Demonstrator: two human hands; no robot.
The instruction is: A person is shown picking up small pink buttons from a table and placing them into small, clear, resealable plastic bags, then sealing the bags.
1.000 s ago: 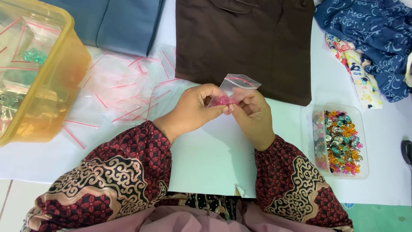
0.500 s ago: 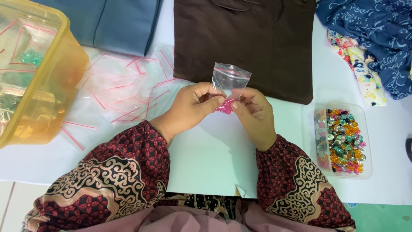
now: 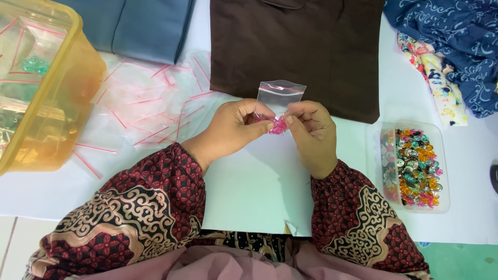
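Both hands raised over white bench (image 3: 249,181), fingertips meeting at centre. Left hand (image 3: 236,127) closed in pinch on lower edge of small clear zip bag (image 3: 280,96) and on pink bead cluster (image 3: 278,126). Right hand (image 3: 311,135) likewise pinched shut on same bag edge, thumb and forefinger against beads. Bag upright, red seal strip at top, pink cluster at its bottom between fingertips of both hands. Loose pile of empty clear bags (image 3: 150,106) with red strips on bench, left of hands. Yellow plastic tub (image 3: 78,98) at far left. Clear tray of mixed coloured beads (image 3: 415,166) right of right hand, apart. Brown cloth (image 3: 295,52) just behind bag; blue cloth (image 3: 150,26) further left.
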